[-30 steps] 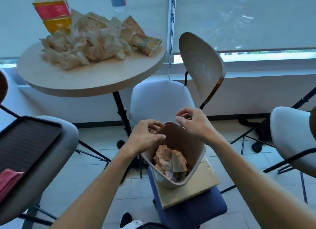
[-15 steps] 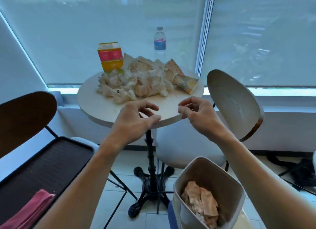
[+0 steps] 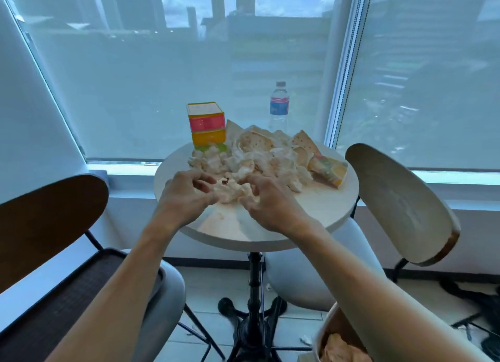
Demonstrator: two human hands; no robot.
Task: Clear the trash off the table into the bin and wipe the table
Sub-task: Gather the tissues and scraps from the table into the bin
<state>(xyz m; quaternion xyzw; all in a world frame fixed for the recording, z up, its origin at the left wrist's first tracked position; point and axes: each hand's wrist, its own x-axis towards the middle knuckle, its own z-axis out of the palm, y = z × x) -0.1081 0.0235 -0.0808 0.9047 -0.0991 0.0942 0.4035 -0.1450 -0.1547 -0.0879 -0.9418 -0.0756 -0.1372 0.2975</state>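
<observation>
Bin: the bin (image 3: 323, 334) sits low at the bottom right, on the floor side of the table, with crumpled paper (image 3: 341, 351) inside it; the right arm covers part of it
Tray: a dark tray (image 3: 67, 294) lies on the chair seat at the left
Table: the round pale table (image 3: 311, 213) stands on a black leg in front of the window
Left hand: the left hand (image 3: 186, 196) is over the near side of the table, fingers curled and apart, touching a crumpled paper ball (image 3: 230, 192)
Right hand: the right hand (image 3: 267, 199) is on the other side of the same ball, fingers bent and spread around it
Trash pile: more crumpled paper (image 3: 243, 158) lies heaped just behind the hands, with a squashed paper cup (image 3: 328, 169) at its right
Box: a pink and yellow box (image 3: 207, 123) stands at the back left of the table
Bottle: a water bottle (image 3: 278, 107) stands upright behind the pile
</observation>
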